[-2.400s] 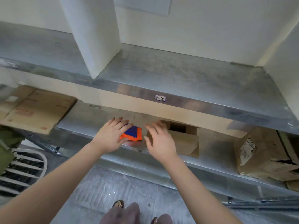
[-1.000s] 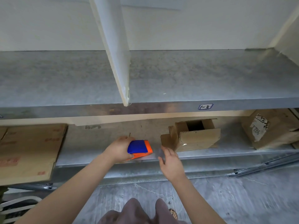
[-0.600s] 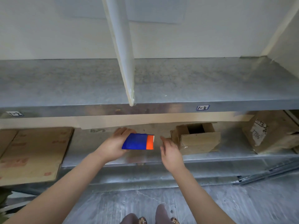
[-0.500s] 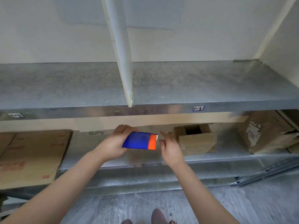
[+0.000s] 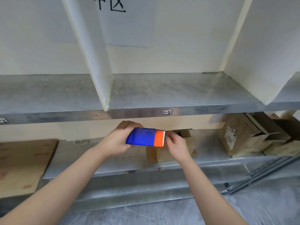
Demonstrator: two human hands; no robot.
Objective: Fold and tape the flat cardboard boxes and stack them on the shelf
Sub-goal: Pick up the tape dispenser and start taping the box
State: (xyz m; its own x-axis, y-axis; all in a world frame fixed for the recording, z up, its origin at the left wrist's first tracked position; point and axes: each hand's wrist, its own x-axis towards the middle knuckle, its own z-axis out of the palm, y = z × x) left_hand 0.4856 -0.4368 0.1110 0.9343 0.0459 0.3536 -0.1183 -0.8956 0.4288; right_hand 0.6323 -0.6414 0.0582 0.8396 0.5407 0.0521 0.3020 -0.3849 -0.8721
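The left hand (image 5: 116, 140) grips the blue end of the tape dispenser (image 5: 142, 139), its long axis level, the toothed orange end pointing right. There the right hand (image 5: 176, 146) touches with curled fingertips; pinching or not, I cannot tell. Just behind stands a cardboard box (image 5: 159, 154).

view: one head-worn wide-angle camera
facing: forward, tilted down onto metal shelf (image 5: 162, 91), wall (image 5: 178, 46) far behind
nearness: arm's reach from shelf front; floor (image 5: 259, 211) along near bottom edge
overlap: single view only

small box (image 5: 172, 151) on lower shelf (image 5: 113, 166)
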